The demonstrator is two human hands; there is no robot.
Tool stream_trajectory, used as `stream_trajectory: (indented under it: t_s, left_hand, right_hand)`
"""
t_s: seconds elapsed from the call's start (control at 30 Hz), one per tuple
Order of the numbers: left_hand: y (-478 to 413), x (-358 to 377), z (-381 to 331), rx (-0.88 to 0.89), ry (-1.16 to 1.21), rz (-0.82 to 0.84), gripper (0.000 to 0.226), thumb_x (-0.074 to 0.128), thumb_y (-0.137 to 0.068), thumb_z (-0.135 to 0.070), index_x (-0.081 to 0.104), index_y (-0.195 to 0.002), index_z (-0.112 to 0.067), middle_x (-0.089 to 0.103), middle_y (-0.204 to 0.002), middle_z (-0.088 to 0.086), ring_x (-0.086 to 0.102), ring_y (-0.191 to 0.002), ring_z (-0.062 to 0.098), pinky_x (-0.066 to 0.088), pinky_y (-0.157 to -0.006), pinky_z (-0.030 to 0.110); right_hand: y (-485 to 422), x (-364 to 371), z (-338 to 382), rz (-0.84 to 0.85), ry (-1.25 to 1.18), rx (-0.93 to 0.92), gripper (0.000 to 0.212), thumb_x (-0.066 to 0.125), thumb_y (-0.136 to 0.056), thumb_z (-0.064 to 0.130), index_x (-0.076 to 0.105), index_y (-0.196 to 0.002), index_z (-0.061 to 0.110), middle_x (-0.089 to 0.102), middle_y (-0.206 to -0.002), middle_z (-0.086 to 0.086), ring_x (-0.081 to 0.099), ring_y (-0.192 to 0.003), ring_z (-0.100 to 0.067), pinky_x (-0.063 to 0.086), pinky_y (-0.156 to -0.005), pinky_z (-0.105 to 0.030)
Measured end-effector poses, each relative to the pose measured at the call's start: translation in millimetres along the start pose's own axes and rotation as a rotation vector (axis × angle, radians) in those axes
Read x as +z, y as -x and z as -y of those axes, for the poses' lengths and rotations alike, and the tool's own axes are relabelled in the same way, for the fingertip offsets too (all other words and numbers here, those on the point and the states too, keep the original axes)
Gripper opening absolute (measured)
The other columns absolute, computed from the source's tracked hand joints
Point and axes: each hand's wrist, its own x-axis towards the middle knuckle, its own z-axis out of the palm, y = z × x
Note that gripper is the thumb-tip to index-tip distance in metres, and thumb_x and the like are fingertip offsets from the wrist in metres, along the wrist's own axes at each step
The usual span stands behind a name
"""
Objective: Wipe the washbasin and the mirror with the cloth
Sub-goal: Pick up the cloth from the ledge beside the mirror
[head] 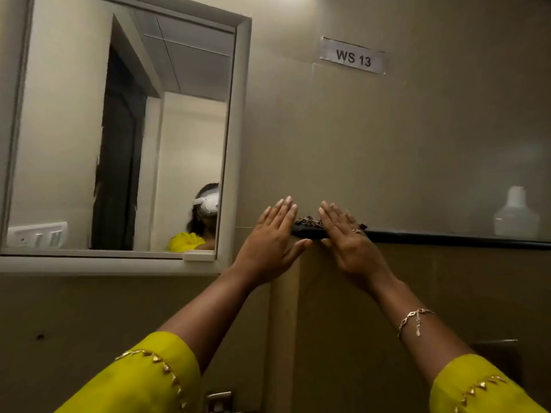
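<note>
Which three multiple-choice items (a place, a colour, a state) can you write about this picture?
1. Where does the dark cloth lie? A) in a basin B) on the black ledge C) on the floor
2. What colour are the sleeves? A) yellow B) blue C) white
3. How are the left hand and the right hand? A) both fists B) one grips a sponge C) both open

Answers: 1 B, it lies on the ledge between the hands; 2 A, both cuffs are yellow; 3 C, the fingers are straight.

Glossy mirror (119,129), matt tiled wall (387,144)
</note>
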Motion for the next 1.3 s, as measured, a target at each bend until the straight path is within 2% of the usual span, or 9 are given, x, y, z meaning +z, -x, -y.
stream_trajectory:
  t_s: [0.13,0.2,0.3,0.5,0.6,0.7,0.87,1.03,1.3]
  left_hand:
    - [-30,4,-10,-0.030,0.132,0.078,0.061,0.039,-0.095,-0.043,0.026,-0.143,-0.009,0.020,-0.153,0.009,0.012,-0.142,0.016,0.003,-0.114,0.025]
    - [-45,7,-13,-0.059,0.206,0.096,0.054,0.046,-0.093,-0.037,0.037,-0.139,-0.009,0.033,-0.149,0.008,0.025,-0.138,0.018,0.016,-0.112,0.027]
    - [-64,11,-12,-0.138,0.339,0.113,0.046,0.055,-0.090,-0.033,0.051,-0.128,-0.008,0.054,-0.133,0.010,0.048,-0.122,0.022,0.039,-0.098,0.031]
    - [-79,22,-11,-0.263,0.584,0.204,0.040,0.062,-0.086,-0.023,0.058,-0.121,-0.005,0.060,-0.123,0.012,0.055,-0.114,0.021,0.044,-0.098,0.033]
    - [-85,19,-9,-0.282,0.607,0.281,0.035,0.063,-0.085,-0.020,0.061,-0.116,-0.004,0.063,-0.116,0.013,0.059,-0.105,0.023,0.048,-0.095,0.037]
    - [-89,17,-8,-0.273,0.567,0.323,0.027,0.063,-0.085,-0.021,0.066,-0.108,-0.006,0.067,-0.107,0.012,0.062,-0.096,0.023,0.050,-0.090,0.038]
    - [-94,22,-12,-0.265,0.423,0.254,0.023,0.061,-0.087,-0.018,0.067,-0.106,-0.006,0.067,-0.106,0.011,0.059,-0.090,0.017,0.047,-0.080,0.028]
    - [-93,25,-13,-0.263,0.392,0.175,0.019,0.059,-0.087,-0.013,0.067,-0.104,-0.006,0.067,-0.103,0.010,0.059,-0.086,0.015,0.048,-0.077,0.025]
    - [-97,-5,-14,-0.214,0.377,-0.150,0.015,0.061,-0.083,-0.006,0.071,-0.094,-0.003,0.071,-0.093,0.015,0.065,-0.086,0.028,0.053,-0.077,0.039]
  right_hand:
    - [-4,-13,-29,0.082,-0.063,0.118,0.046,0.036,-0.095,0.013,0.033,-0.140,0.005,0.028,-0.149,-0.008,0.022,-0.140,-0.021,0.003,-0.115,-0.019]
    - [-9,-14,-41,0.156,-0.176,0.185,0.045,0.043,-0.095,0.005,0.035,-0.139,0.009,0.029,-0.149,-0.005,0.023,-0.140,-0.016,0.006,-0.114,-0.019]
    - [-20,-18,-52,0.241,-0.444,0.375,0.043,0.050,-0.093,0.006,0.044,-0.135,0.012,0.038,-0.146,-0.003,0.030,-0.138,-0.013,0.019,-0.111,-0.022]
    - [-36,-20,-66,0.339,-0.639,0.525,0.040,0.058,-0.087,0.003,0.054,-0.127,0.010,0.050,-0.137,-0.004,0.039,-0.132,-0.016,0.029,-0.109,-0.029]
    - [-44,-21,-70,0.419,-0.676,0.559,0.035,0.058,-0.086,0.000,0.059,-0.121,0.005,0.061,-0.123,-0.008,0.053,-0.116,-0.018,0.038,-0.104,-0.030]
    - [-49,-19,-74,0.467,-0.671,0.553,0.031,0.057,-0.085,-0.004,0.062,-0.115,0.000,0.065,-0.114,-0.013,0.056,-0.100,-0.016,0.042,-0.098,-0.029]
    - [-48,-12,-76,0.402,-0.637,0.578,0.023,0.060,-0.084,-0.001,0.067,-0.106,0.002,0.067,-0.107,-0.014,0.058,-0.095,-0.018,0.044,-0.098,-0.036]
    - [-43,-5,-67,0.269,-0.496,0.544,0.019,0.062,-0.085,0.006,0.069,-0.103,0.007,0.069,-0.105,-0.010,0.061,-0.099,-0.021,0.046,-0.092,-0.032]
    - [-62,-18,-49,-0.028,-0.506,0.517,0.015,0.061,-0.085,0.006,0.070,-0.096,0.007,0.070,-0.097,-0.010,0.063,-0.092,-0.020,0.047,-0.082,-0.030]
